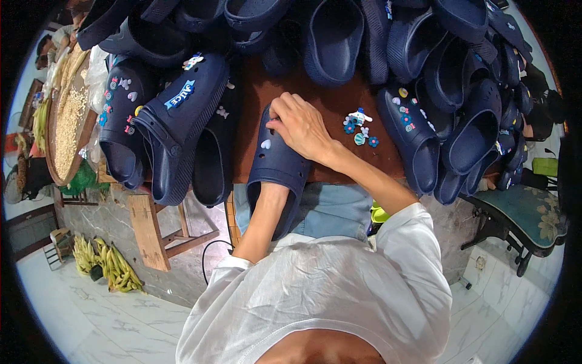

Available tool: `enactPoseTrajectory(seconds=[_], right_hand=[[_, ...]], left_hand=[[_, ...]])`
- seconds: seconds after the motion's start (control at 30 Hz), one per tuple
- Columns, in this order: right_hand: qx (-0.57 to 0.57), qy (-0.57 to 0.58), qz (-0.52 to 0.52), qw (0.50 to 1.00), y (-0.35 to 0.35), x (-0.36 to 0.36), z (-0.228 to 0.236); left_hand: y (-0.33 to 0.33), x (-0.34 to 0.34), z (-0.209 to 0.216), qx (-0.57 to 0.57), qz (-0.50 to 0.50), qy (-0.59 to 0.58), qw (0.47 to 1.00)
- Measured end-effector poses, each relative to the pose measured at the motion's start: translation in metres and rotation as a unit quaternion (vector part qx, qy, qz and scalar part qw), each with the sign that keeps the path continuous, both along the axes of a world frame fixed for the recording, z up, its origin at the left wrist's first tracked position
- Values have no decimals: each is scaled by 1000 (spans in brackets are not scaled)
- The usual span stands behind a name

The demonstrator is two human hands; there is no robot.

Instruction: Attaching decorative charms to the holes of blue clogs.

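A navy clog (282, 165) lies in front of me, its toe pointing away and its heel toward my body. My left hand (274, 195) reaches in through the opening; only the wrist shows, and the clog's upper hides the fingers. Over the toe, my right hand (298, 124) presses down with fingers bent and closed together. Whatever is under or between those fingertips is hidden. A white heart charm (265, 144) sits on the upper, left of the right hand, near several bare holes. Loose charms (361, 138), among them blue flowers, a shell and a white figure, lie right of the clog.
Navy clogs crowd the brown table (254, 79). Decorated ones stand at left (182, 109) and right (412, 136), with plain ones piled behind. Beyond are a wooden stool (147, 233), bananas (118, 267), a tray of pale pieces (68, 130) and an office chair (524, 215).
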State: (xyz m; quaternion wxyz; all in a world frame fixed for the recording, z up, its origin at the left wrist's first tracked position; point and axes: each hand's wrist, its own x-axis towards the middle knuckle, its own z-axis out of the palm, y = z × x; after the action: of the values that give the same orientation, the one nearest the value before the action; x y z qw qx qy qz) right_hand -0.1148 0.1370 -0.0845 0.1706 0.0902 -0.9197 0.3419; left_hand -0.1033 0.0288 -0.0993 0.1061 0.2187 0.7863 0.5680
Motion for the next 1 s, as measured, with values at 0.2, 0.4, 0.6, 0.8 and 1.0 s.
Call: enactPoseTrajectory(seconds=[0.2, 0.4, 0.6, 0.8, 1.0], right_hand=[[-2, 80, -8, 997, 3, 3, -13], [-160, 102, 14, 982, 15, 25, -19], [-62, 3, -106, 992, 61, 70, -12], [144, -59, -122, 980, 96, 100, -16], [179, -21, -115, 977, 78, 78, 18]], left_hand=[[-3, 3, -17, -98, 1, 143, 985], [-14, 10, -13, 138, 0, -217, 966], [-34, 16, -35, 491, 24, -496, 716], [-48, 35, -19, 582, 168, -638, 476], [-67, 66, -8, 559, 89, -487, 665]])
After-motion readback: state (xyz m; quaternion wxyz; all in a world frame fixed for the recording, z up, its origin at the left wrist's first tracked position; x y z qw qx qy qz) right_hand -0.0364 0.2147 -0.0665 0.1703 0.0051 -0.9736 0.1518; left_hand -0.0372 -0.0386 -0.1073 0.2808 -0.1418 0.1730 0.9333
